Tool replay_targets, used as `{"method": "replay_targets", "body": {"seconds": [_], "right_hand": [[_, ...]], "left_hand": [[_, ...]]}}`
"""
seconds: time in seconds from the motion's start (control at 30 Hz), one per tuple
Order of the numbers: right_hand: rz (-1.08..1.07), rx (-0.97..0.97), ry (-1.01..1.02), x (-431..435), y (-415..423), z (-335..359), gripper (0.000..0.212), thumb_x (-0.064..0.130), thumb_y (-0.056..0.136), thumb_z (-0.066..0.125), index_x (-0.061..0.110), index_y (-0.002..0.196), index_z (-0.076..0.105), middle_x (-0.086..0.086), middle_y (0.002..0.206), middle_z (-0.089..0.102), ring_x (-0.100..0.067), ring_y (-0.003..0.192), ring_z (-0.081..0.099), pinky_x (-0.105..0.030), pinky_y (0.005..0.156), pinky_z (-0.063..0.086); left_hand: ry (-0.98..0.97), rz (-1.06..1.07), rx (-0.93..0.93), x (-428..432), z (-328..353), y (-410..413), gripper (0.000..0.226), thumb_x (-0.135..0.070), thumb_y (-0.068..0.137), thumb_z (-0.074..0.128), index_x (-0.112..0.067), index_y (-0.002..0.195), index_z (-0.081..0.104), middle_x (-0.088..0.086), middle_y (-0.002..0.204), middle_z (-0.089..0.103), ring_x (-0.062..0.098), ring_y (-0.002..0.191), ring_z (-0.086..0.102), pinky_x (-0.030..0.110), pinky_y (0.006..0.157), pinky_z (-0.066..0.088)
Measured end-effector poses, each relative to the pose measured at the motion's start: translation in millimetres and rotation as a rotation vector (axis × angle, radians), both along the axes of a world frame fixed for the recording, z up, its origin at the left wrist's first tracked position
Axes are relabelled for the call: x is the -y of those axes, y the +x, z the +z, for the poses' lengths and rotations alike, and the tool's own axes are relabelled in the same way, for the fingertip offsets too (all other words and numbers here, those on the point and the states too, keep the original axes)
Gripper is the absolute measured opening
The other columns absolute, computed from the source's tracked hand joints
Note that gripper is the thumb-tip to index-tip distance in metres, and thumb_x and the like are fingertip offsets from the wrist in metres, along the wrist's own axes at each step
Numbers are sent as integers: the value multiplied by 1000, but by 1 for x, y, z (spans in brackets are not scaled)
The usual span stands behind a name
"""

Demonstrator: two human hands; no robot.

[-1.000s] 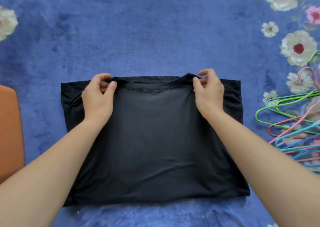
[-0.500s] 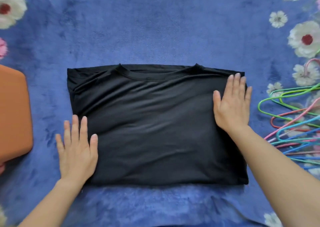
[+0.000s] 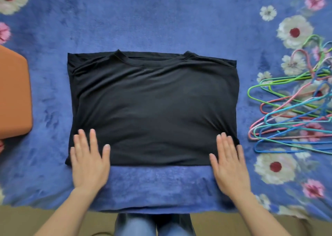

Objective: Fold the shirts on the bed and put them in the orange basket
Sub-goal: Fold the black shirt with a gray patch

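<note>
As both hands (image 3: 89, 161) (image 3: 229, 163) touch it, the black shirt (image 3: 154, 106) lies flat.

The orange basket (image 3: 14, 95) and hangers (image 3: 291, 120) are cut off at opposite edges.

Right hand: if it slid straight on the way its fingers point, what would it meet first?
The black shirt: the right hand lies flat on its near right corner and would likely run up that side toward the shoulder. The coloured hangers lie further right, outside that line.
</note>
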State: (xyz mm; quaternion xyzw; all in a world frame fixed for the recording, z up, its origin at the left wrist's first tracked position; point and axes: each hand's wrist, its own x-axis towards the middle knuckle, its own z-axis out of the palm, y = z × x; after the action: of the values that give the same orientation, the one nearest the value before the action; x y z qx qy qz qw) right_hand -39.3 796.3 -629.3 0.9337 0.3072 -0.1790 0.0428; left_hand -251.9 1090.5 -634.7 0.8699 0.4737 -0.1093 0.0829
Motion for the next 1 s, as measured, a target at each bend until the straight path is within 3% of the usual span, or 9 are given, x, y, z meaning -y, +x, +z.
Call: {"method": "replay_targets", "body": {"seconds": [0.07, 0.17, 0.3, 0.43, 0.67, 0.77, 0.83, 0.9, 1.0], "right_hand": [[-55, -21, 40, 16, 4, 8, 58, 37, 99, 20, 5, 146, 31, -8, 151, 35, -24, 145, 15, -41, 115, 12], [-290, -72, 327, 13, -2, 22, 56, 29, 90, 36, 3, 139, 42, -12, 144, 42, -29, 132, 35, -36, 108, 25], [-654, -181, 507, -8, 9, 40, 43, 12, 91, 52, 5, 133, 44, -11, 132, 43, -29, 118, 46, -35, 96, 35], [-612, -209, 402, -31, 51, 44, 42, 16, 90, 51, 5, 130, 46, -15, 125, 56, -33, 118, 49, -37, 93, 36], [-638, -379, 439, -82, 136, 49, 28, 27, 83, 62, 12, 105, 54, -3, 96, 64, -20, 95, 56, -24, 69, 33], [-725, -429, 576, -99, 151, 51, 28, 23, 77, 72, 11, 100, 60, 2, 91, 65, -13, 84, 61, -22, 66, 41], [-849, -535, 716, -110, 158, 54, 14, 14, 76, 74, 13, 85, 64, 3, 77, 65, -4, 66, 62, -14, 53, 43], [-1005, -643, 784, -120, 167, 59, 14, 7, 73, 74, 14, 73, 62, 0, 69, 62, -11, 60, 58, -15, 44, 36], [-1120, -781, 810, -138, 175, 72, 21, 4, 64, 69, 13, 81, 59, -9, 82, 56, -24, 73, 51, -25, 54, 39]], "left_hand": [[-4, 131, 21, 0, 1, -7, 61, -30, 100, 42, 2, 148, 21, 29, 153, 15, 45, 141, 16, 60, 110, 16], [32, 160, 70, 22, 7, 9, 61, -28, 99, 39, 5, 146, 20, 31, 152, 15, 45, 140, 16, 61, 110, 14], [-162, -361, 220, 96, 17, 55, 73, -38, 85, 39, -2, 147, 24, 17, 156, 18, 31, 145, 10, 42, 115, 3], [-297, -777, 244, 167, 14, 111, 86, -37, 70, 51, -3, 147, 29, 13, 156, 21, 23, 146, 10, 39, 115, 11], [-268, -720, 56, 207, 0, 178, 109, -49, 63, 75, 5, 144, 25, 20, 152, 27, 31, 142, 25, 41, 114, 14], [-327, -695, 157, 215, -2, 175, 88, -40, 74, 63, -8, 146, 24, 22, 154, 20, 34, 143, 15, 44, 116, 12], [-467, -686, 227, 210, 9, 172, 72, -36, 81, 36, -17, 149, 25, 18, 157, 9, 32, 146, 3, 44, 119, 5], [-772, -569, 383, 195, 29, 171, 70, -34, 82, 19, -25, 151, 18, 2, 159, -5, 14, 144, -15, 29, 116, -11], [-1302, -134, 624, 159, 60, 163, 59, -6, 83, 34, -26, 137, 48, -13, 148, 32, -6, 139, 18, 11, 113, 11]]}}
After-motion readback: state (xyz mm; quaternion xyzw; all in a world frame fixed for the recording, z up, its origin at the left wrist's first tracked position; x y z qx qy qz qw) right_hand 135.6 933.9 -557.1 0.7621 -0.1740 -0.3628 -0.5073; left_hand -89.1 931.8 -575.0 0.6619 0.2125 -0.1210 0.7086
